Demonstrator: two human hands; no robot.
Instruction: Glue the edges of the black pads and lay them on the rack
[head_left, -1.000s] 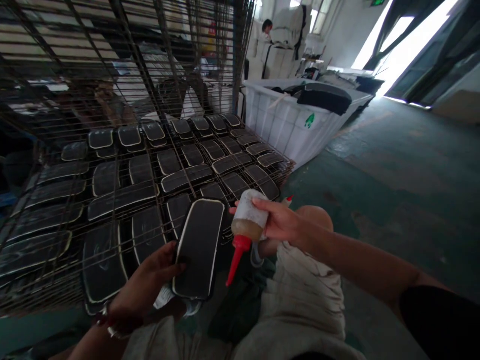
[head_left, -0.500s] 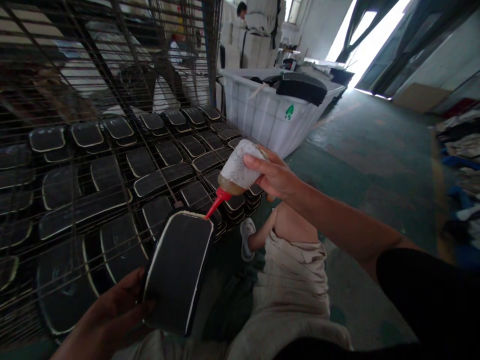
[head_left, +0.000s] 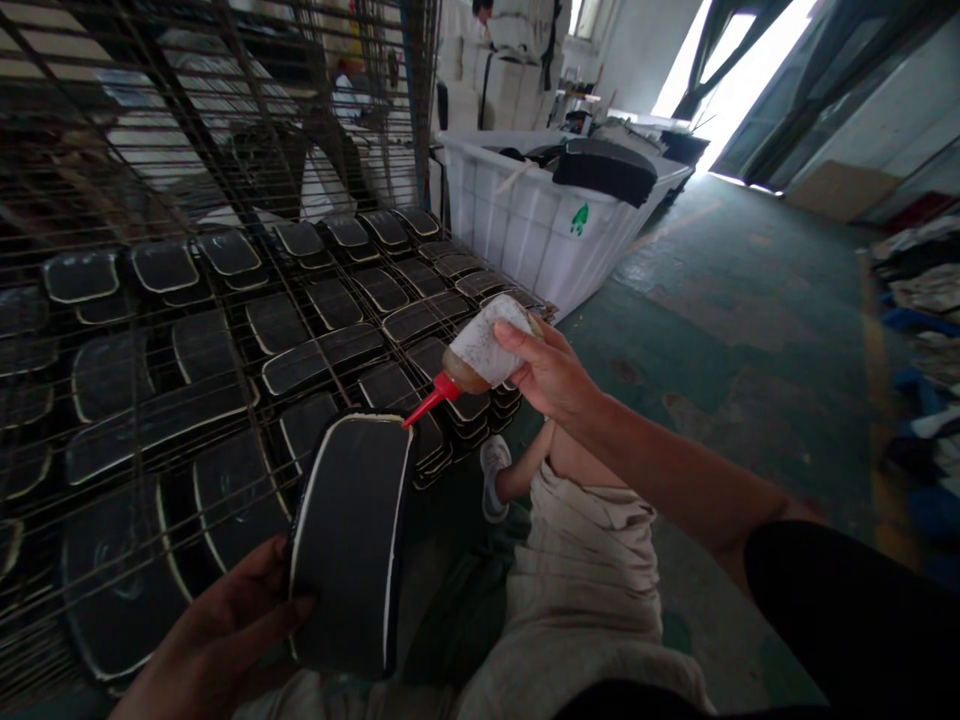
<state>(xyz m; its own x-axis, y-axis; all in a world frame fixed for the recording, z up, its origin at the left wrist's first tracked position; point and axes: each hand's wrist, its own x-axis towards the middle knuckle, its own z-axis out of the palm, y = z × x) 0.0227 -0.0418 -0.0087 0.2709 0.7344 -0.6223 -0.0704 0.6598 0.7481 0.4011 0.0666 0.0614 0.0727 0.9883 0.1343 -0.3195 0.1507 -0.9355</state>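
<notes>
My left hand (head_left: 232, 620) grips the lower left edge of a dark, curved, rounded panel (head_left: 349, 540), tilted up above my lap. A pale bead of what looks like glue runs along the panel's edges. In my right hand (head_left: 551, 370) is a squeeze bottle (head_left: 484, 345) with a whitish, stained body, amber contents at its neck and a red nozzle. The bottle tips down to the left, and its nozzle tip is at the panel's upper right corner. My left fingertips behind the panel are hidden.
A wire rack (head_left: 337, 365) on the left holds rows of similar dark panels with pale rims. Behind it stands a white plastic bin (head_left: 517, 215) with black curved pieces inside. Green floor (head_left: 720, 330) stretches to the right, where piled fabric (head_left: 930, 300) lies along the edge.
The panel has turned slightly more upright and shifted a little left. My right hand and the bottle have lowered slightly, with the nozzle tip staying near the panel's upper right corner.
</notes>
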